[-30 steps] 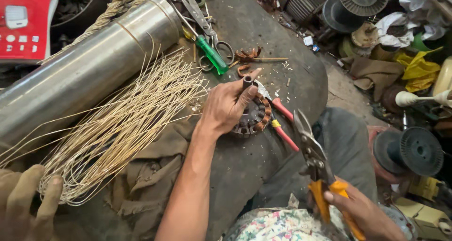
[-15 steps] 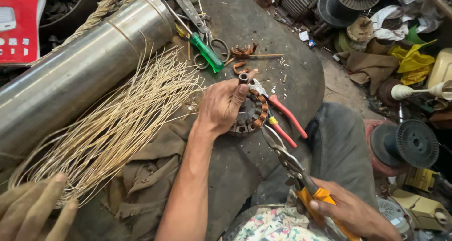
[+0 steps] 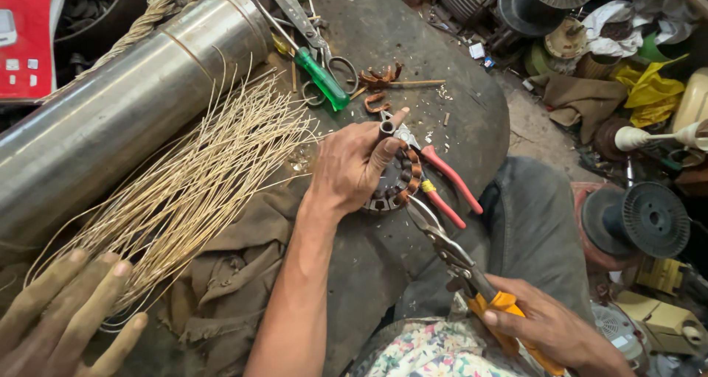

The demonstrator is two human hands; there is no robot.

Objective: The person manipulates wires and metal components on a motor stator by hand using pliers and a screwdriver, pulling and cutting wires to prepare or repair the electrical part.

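1. Snips [image 3: 442, 248], yellow-handled, have swung in since the earlier frame; their tip now meets the stator [image 3: 394, 182].
2. Steel cylinder [image 3: 125, 112], lying left on the bench [image 3: 442, 75].
3. Wire bundle [image 3: 199, 185], fanned beside it.
4. Left hand [image 3: 354, 167], pressing the stator on the bench.
5. Right hand [image 3: 549, 329], clenched on the snips.
6. Red-handled pliers [image 3: 442, 182], beside the stator.

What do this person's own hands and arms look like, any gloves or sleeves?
Both are bare. The left hand wears no glove, and its forearm shows no sleeve, watch or band. The right hand is gloveless too, with no ring visible. Both look smudged with workshop grime.
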